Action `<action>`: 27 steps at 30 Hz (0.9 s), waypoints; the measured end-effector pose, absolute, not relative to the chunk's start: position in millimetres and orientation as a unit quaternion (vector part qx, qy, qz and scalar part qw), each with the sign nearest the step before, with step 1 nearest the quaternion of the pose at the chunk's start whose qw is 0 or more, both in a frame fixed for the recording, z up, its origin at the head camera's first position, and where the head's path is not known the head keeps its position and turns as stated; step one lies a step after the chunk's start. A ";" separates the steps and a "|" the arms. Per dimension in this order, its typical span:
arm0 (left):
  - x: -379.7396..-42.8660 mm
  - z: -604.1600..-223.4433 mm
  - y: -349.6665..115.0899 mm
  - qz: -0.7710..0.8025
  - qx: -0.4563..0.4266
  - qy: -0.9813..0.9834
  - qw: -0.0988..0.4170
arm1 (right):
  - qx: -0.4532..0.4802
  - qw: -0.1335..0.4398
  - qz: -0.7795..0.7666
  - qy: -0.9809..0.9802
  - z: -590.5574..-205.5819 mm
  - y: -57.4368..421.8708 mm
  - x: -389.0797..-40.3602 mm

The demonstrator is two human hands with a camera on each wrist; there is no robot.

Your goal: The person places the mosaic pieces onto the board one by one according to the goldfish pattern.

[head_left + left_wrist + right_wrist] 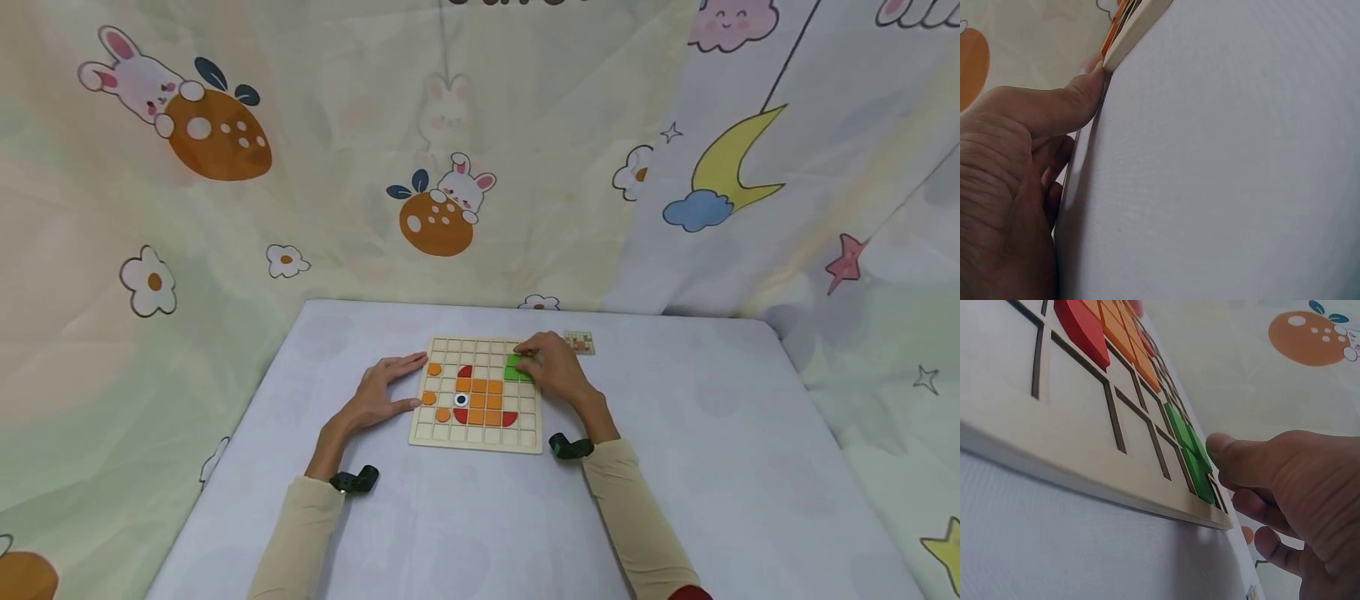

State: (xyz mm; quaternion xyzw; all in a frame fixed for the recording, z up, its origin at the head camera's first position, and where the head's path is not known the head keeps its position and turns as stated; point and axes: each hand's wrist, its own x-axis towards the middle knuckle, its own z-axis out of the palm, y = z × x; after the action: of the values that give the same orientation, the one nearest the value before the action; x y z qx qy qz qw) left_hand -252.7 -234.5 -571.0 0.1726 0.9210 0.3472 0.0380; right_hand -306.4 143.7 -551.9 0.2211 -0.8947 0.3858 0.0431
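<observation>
A wooden grid board lies on the table, with orange squares, red quarter-round pieces and a white eye piece forming a figure. Orange discs sit along its left side. My left hand rests at the board's left edge, fingers and thumb spread; in the left wrist view its thumb touches the rim. At the upper right corner my right hand pinches a green piece between thumb and index finger, over other green pieces. The index fingertip is partly hidden in the right wrist view.
A small picture card lies behind the right hand, beyond the board's upper right corner. The white-covered table reaches back to a printed cloth backdrop.
</observation>
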 end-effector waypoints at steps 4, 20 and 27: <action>-253.0 -571.1 -236.5 0.346 0.179 0.920 0.034 | 0.222 0.045 0.367 -0.902 -551.7 142.2 -305.9; -255.4 -571.2 -235.1 0.353 0.187 0.916 0.040 | 0.202 0.028 0.328 -0.922 -544.9 135.3 -306.6; -256.2 -571.8 -235.9 0.348 0.191 0.917 0.031 | 0.197 0.043 0.326 -0.923 -541.8 136.9 -306.0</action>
State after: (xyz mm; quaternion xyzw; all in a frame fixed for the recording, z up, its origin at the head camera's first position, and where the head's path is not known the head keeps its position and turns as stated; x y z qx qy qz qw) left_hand -256.2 -235.9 -571.8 0.1913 0.9174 0.3476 0.0307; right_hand -306.0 136.9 -541.8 0.1973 -0.9235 0.3261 0.0431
